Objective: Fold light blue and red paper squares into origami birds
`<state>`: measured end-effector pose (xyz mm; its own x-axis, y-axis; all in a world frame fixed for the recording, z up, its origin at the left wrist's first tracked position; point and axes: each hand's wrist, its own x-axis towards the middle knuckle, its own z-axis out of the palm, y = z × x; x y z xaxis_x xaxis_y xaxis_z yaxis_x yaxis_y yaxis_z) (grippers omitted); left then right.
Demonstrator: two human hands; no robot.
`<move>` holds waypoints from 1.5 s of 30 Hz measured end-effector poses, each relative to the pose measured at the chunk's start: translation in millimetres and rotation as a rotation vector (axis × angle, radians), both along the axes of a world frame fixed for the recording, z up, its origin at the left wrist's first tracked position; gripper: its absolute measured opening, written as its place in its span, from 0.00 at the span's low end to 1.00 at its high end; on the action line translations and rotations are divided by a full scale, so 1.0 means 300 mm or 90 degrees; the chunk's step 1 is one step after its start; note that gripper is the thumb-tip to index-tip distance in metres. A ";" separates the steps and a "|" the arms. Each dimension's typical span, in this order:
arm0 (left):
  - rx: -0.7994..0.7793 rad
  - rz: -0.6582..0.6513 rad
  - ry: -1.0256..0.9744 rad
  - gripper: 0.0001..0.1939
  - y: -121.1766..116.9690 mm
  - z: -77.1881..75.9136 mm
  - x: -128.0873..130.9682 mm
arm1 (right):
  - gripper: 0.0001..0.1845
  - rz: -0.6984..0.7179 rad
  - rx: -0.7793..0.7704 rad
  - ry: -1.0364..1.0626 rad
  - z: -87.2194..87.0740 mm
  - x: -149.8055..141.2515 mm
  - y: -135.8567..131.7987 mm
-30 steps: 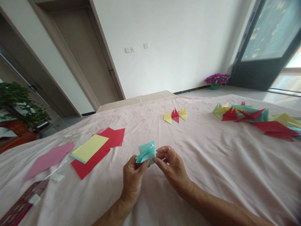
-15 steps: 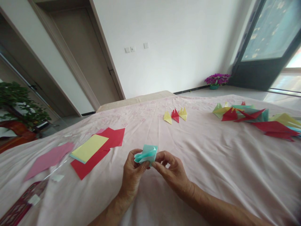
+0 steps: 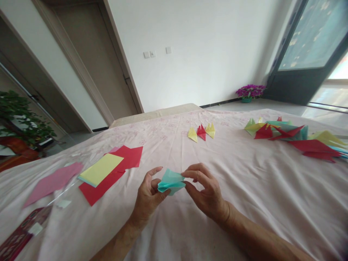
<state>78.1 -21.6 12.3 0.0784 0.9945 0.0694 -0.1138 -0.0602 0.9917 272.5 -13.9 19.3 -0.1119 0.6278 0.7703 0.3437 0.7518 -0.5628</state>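
Between my two hands is a partly folded sheet of turquoise paper [image 3: 172,181], its layers spread a little apart. My left hand [image 3: 150,194] grips its left side, thumb in front, with the index finger raised off the paper. At the right corner, the thumb and fingertips of my right hand [image 3: 205,188] pinch the paper. The sheet is held above the pink cloth [image 3: 187,232]. Beyond it stand three small folded paper pieces: a yellow one [image 3: 193,134], a red one [image 3: 201,132] and another yellow one [image 3: 210,130].
To the left lie a yellow sheet [image 3: 102,169], red sheets [image 3: 133,156] and pink paper [image 3: 54,183]. A dark red patterned packet [image 3: 19,235] is at the lower left. Several folded paper pieces [image 3: 288,132] are heaped at the right, with a red folded piece [image 3: 312,146] nearer.
The turquoise paper has been turned and its layers now spread sideways. My left index finger has lifted away. My right fingers have shifted up and right along the paper's edge.
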 end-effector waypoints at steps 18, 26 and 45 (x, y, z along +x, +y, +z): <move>-0.118 -0.224 0.065 0.42 0.052 0.000 -0.092 | 0.06 0.088 0.153 -0.242 0.034 0.070 0.026; -0.177 -0.264 0.038 0.39 0.063 -0.004 -0.112 | 0.06 0.222 -0.100 -0.043 0.060 0.056 0.013; -0.156 -0.029 -0.060 0.27 0.006 -0.047 0.012 | 0.17 0.104 -0.421 0.184 -0.034 -0.091 -0.023</move>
